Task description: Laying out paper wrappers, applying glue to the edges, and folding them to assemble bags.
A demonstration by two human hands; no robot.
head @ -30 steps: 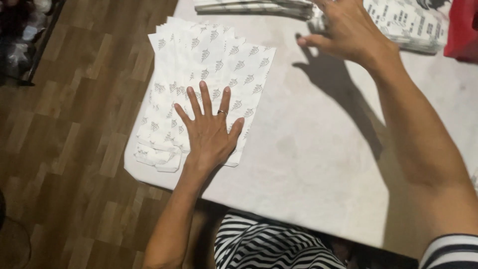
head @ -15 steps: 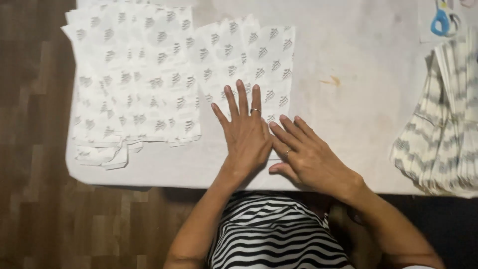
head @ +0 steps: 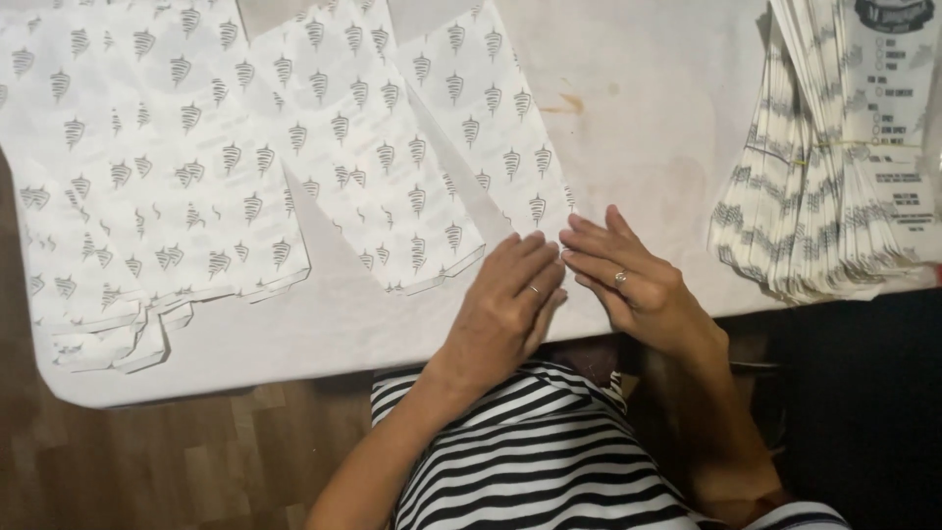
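Both hands, left hand (head: 505, 304) and right hand (head: 633, 285), press flat, fingers together, on the thin, limp white patterned paper sheet (head: 471, 128); best pinched at its corner.

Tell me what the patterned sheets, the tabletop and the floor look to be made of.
Patterned sheets: thin matte paper, judging by the sharp creases and flat folded corners under the left hand and right hand. Tabletop: a smooth, whitish hard surface, perhaps laminate or painted board; it carries stains and scuffs. Floor: brown wood or wood-look planks, with visible grain and seams.
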